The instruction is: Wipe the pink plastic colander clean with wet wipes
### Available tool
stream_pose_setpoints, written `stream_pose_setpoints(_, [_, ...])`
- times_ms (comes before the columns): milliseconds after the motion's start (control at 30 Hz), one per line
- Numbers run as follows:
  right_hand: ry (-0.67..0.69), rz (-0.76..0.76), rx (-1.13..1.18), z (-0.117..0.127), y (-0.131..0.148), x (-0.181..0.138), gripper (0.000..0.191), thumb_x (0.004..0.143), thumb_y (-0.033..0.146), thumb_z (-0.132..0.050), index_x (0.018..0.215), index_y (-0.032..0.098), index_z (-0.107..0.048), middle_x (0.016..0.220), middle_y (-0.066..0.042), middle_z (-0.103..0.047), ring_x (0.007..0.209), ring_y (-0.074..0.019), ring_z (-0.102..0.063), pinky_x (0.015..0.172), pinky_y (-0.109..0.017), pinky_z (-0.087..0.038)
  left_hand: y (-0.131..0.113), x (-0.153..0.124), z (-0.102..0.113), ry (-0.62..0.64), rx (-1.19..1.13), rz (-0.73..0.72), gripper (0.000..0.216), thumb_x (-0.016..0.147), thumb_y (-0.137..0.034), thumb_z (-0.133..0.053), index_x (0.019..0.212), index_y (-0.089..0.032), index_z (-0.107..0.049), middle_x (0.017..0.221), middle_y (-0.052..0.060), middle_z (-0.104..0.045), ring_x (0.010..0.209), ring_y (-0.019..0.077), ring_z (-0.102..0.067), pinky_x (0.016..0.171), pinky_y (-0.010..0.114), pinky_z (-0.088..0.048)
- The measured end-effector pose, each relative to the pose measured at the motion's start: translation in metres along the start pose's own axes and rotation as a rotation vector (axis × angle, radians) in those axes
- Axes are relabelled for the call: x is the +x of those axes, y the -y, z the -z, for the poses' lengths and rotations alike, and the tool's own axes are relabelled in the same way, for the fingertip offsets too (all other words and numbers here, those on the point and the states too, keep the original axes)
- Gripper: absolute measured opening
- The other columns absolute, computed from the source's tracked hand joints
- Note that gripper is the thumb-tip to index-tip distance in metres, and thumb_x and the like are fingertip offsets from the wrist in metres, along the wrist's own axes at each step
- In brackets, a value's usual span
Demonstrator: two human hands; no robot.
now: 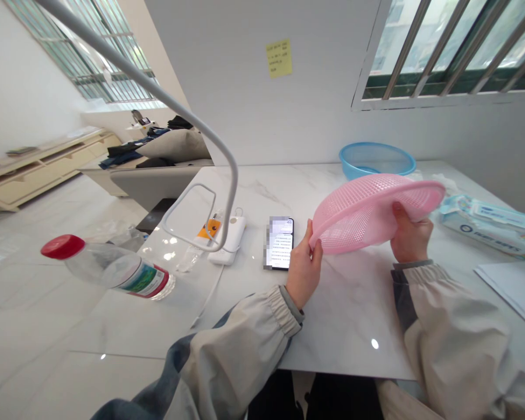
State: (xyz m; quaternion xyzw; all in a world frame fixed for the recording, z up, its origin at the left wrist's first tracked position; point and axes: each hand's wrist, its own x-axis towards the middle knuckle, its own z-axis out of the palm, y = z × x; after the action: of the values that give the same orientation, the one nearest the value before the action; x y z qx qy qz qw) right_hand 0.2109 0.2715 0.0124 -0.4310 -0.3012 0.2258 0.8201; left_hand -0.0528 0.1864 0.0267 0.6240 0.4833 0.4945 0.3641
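A pink plastic mesh basket, shallow and round, is held tilted above the white marbled table. My left hand pinches its rim at the left end, fingers closed on the edge. At the right side my right hand grips the basket, with the thumb pressed on the mesh; its other fingers are partly hidden. Behind the pink basket stands a blue plastic basket, its lower front partly covered. A phone with a lit screen lies flat just left of my left hand.
On the left stand a clear bottle with a red cap and a white power strip with a cable. A grey curved stand arches over them. At right lie a pack of wipes and white paper.
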Motion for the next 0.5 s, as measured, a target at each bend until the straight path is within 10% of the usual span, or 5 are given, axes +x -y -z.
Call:
stream_pose_setpoints(333, [0.021, -0.154, 0.06, -0.011, -0.002, -0.016, 0.049, 0.061, 0.038, -0.103, 0.099, 0.013, -0.083, 0.108, -0.009, -0.08, 0.093, -0.0191, -0.076, 0.088, -0.031, -0.067, 0.001, 0.003, -0.001, -0.023, 0.013, -0.009, 0.062, 0.109, -0.044, -0.052, 0.16, -0.009, -0.052, 0.066, -0.005, -0.045, 0.062, 0.0142, -0.043, 0.062, 0.027, -0.037])
stream_pose_setpoints(500, [0.021, -0.073, 0.024, -0.003, 0.005, -0.004, 0.048, 0.059, 0.037, -0.103, 0.095, 0.014, -0.083, 0.102, -0.007, -0.08, 0.088, -0.0182, -0.074, 0.087, -0.033, -0.066, 0.008, 0.004, -0.003, 0.052, -0.016, -0.009, 0.046, 0.106, -0.039, -0.059, 0.141, -0.013, -0.068, 0.082, 0.004, -0.07, 0.073, 0.0163, -0.06, 0.073, 0.028, -0.053])
